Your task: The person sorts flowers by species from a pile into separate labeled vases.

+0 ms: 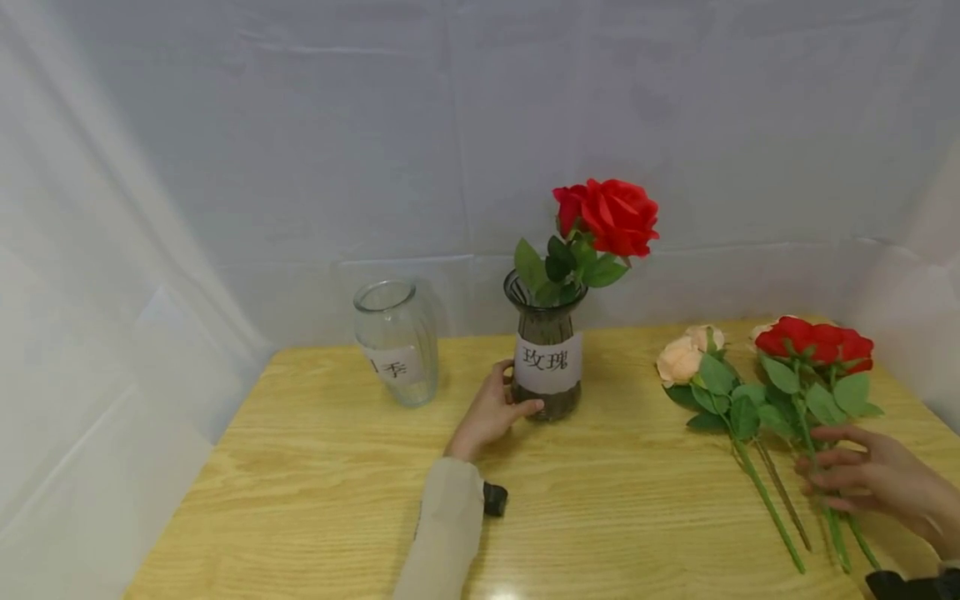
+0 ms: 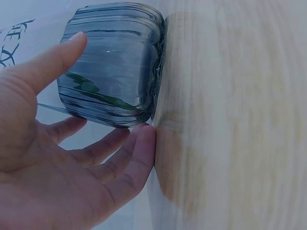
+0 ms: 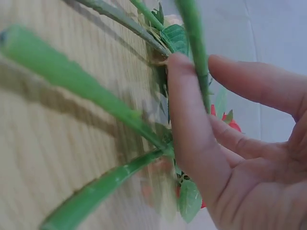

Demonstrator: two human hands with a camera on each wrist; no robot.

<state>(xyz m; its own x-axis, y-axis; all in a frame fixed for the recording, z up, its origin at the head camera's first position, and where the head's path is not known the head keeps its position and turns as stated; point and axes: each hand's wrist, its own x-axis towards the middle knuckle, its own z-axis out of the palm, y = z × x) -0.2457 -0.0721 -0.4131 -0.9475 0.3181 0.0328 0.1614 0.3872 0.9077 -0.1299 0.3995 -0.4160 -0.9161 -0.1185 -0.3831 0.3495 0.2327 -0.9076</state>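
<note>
My left hand (image 1: 491,417) holds the dark glass vase (image 1: 558,404) low down, thumb across its front and fingers behind. A white label with dark characters wraps the vase, and a red rose (image 1: 618,217) with green leaves stands in it. In the left wrist view the vase's ribbed base (image 2: 110,62) lies between thumb and fingers. At the right, my right hand (image 1: 877,479) is among the stems of the red roses (image 1: 813,343). In the right wrist view a green stem (image 3: 193,33) runs between its thumb and finger, the fingers lightly curled around it.
Left of the dark vase stands a clear glass vase (image 1: 397,333) with a white label and no flowers. Peach roses (image 1: 681,360) lie beside the red ones on the wooden table (image 1: 315,483). White sheeting (image 1: 337,142) hangs behind the table.
</note>
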